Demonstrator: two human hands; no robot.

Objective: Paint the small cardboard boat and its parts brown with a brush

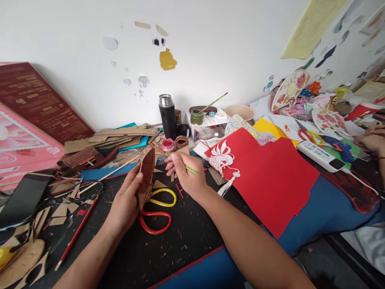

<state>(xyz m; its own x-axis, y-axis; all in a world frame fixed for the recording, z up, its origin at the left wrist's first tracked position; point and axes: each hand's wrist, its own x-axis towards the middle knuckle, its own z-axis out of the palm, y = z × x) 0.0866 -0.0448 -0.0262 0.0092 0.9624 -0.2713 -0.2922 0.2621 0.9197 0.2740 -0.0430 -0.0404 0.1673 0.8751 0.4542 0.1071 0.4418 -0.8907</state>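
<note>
My left hand (128, 194) grips a boat-shaped cardboard piece (147, 172), painted brown on the side that shows, and holds it up on edge over the black mat. In my right hand (192, 176) is a paintbrush with a green handle (191, 171); its bristle end points left toward the cardboard piece, with a small gap between them. Behind my right hand stand an open jar of brown paint (182, 142) and an open jar of pinkish-red paint (168, 145). Scissors with yellow and red handles (150, 231) lie beneath the cardboard piece, their blades hidden.
Cardboard strips (117, 134) and scraps cover the left side, with a red pencil (76, 233) and a phone (24, 196). A black thermos (167, 120) stands behind. Red paper (270, 176) lies right, near a power bank (320, 155) and another person's hand (369, 140).
</note>
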